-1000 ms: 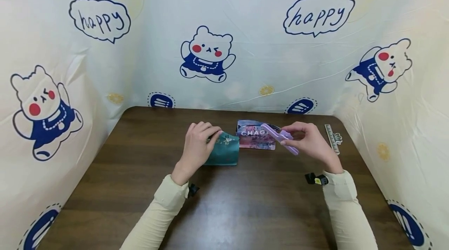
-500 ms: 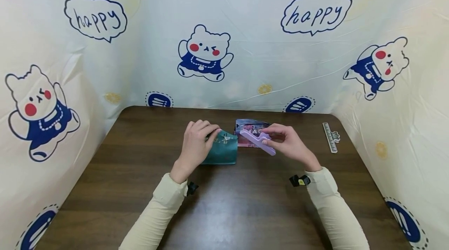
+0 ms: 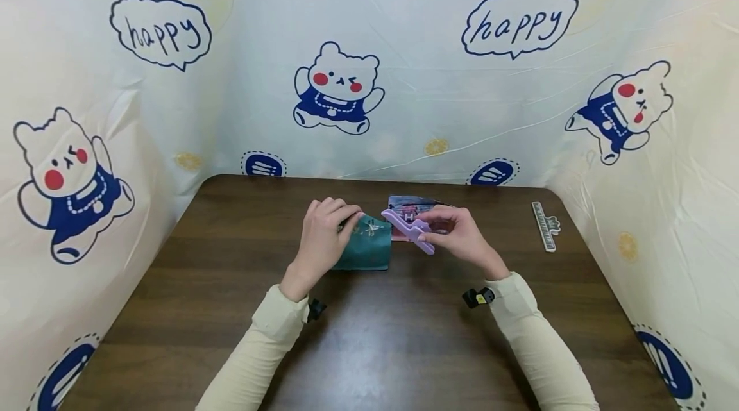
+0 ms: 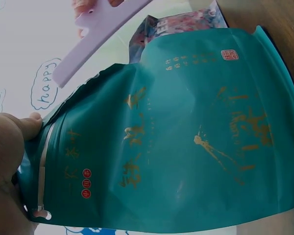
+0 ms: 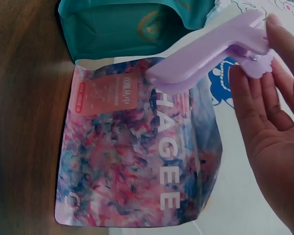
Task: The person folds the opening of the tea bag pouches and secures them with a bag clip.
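Note:
My left hand (image 3: 328, 234) pinches the top edge of a teal tea pouch (image 3: 365, 247) that stands on the table. Gold characters and small red seals cover the pouch's face in the left wrist view. Between thumb and fingers, my right hand (image 3: 462, 234) holds a lilac bag clip (image 3: 407, 230) by its handle end. The clip's long bar slants toward the teal pouch's right edge, and its two bars lie together in the right wrist view (image 5: 201, 56). Behind the clip stands a pink and blue patterned pouch (image 5: 132, 161) with large white letters, partly covered by the right hand in the head view.
A small ruler-shaped clip with a pale decorative grip (image 3: 544, 226) lies near the right edge of the dark wooden table (image 3: 369, 347). A pale curtain (image 3: 427, 97) printed with bears and clouds rises behind the table and along both sides.
My right hand has carried the lilac clip leftward, across the patterned pouch to beside the teal pouch. The left hand keeps its pinch on the teal pouch, hardly moving.

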Demonstrator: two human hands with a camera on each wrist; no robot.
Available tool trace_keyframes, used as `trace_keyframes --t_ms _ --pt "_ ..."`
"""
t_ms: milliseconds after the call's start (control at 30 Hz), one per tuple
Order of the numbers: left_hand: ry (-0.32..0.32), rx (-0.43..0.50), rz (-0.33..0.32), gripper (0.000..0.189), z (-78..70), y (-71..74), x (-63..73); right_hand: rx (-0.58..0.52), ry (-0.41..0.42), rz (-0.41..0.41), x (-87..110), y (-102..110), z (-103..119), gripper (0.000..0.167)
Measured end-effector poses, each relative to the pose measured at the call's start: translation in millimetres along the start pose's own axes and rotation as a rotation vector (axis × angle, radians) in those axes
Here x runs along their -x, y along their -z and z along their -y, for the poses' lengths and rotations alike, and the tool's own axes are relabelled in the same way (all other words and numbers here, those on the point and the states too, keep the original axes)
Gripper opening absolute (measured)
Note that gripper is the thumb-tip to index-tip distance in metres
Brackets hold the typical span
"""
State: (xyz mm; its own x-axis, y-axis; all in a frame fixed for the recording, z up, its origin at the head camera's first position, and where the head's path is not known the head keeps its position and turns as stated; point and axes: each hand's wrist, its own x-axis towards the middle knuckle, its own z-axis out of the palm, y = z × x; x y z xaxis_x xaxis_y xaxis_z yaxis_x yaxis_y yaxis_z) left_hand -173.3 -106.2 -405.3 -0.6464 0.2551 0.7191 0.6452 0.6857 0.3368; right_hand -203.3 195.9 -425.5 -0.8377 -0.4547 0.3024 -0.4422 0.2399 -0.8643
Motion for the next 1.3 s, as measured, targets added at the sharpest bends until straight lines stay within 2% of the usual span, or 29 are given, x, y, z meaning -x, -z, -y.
trace_keyframes --t_ms 167,667,800,1033,1300 --pt "0.004 -0.002 -0.006 0.012 0.0 0.2 0.4 -0.018 0.040 -0.015 -3.2 -4.1 -0.5 0.032" --pt "0.007 0.008 -0.001 0.011 -2.0 -0.5 1.0 -0.027 0.064 -0.028 -12.2 -12.6 0.4 0.032" --pt "0.005 0.004 -0.005 0.011 -1.9 0.0 1.0 -0.027 0.069 -0.025 -15.1 -15.9 7.0 0.031" --pt "0.013 0.003 -0.005 0.012 -0.8 1.3 1.0 0.003 0.136 -0.046 -18.0 -19.1 31.8 0.026" --pt "0.013 -0.004 0.001 0.012 -0.1 0.6 2.1 0.036 0.166 -0.067 -18.6 -22.4 32.2 0.023"
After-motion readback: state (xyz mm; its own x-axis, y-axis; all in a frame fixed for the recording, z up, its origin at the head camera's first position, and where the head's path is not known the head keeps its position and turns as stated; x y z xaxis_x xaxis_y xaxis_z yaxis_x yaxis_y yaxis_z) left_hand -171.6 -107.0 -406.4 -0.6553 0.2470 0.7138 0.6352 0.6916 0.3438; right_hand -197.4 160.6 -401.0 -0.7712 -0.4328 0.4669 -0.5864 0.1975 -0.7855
